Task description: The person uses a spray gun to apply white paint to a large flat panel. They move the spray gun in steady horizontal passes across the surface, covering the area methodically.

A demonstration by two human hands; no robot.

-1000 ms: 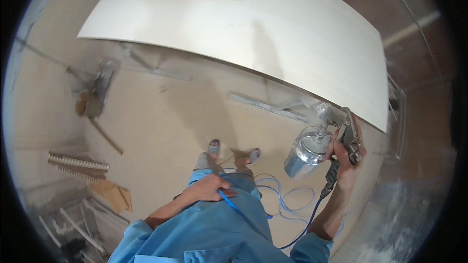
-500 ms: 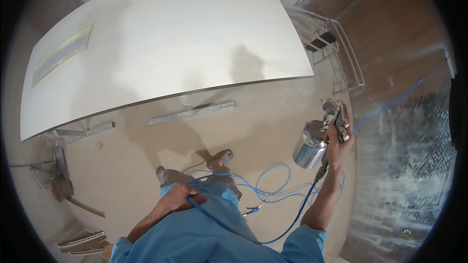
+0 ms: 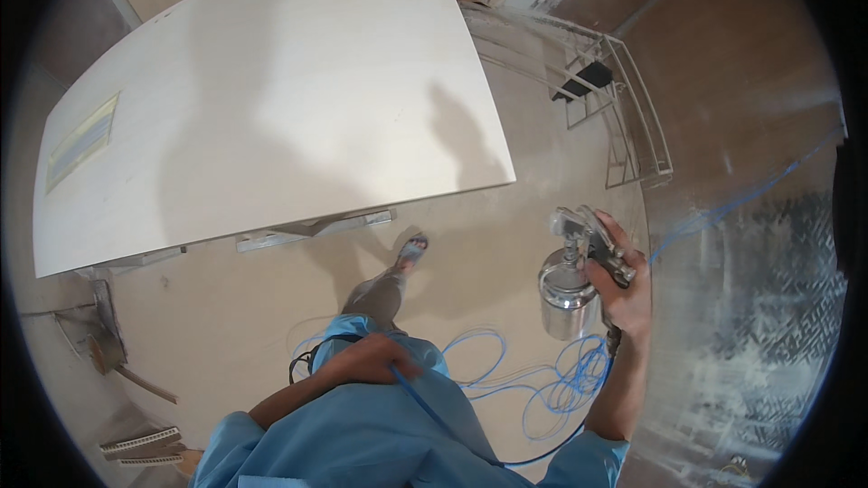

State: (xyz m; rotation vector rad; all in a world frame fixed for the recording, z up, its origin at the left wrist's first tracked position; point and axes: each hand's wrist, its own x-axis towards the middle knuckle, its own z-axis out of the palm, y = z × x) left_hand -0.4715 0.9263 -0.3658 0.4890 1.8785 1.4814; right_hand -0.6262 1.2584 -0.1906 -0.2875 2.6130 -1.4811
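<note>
The right hand (image 3: 624, 294) is wrapped tight around the grip of a silver metal spray gun (image 3: 588, 239), held out at the person's right side, clear of the body. A shiny round metal cup (image 3: 567, 296) hangs under the gun, just left of the palm. From the bottom of the grip a thin blue air hose (image 3: 542, 380) drops down, loops on the dusty floor (image 3: 226, 325) and runs back across the blue work shirt. The left hand (image 3: 371, 360) rests at the waist, fingers closed loosely over that hose. Ahead of the person's sandalled foot (image 3: 411, 253), a large pale flat door panel (image 3: 271, 99) lies on metal supports. A metal rack (image 3: 633, 117) stands by the brown wall at the right.
</note>
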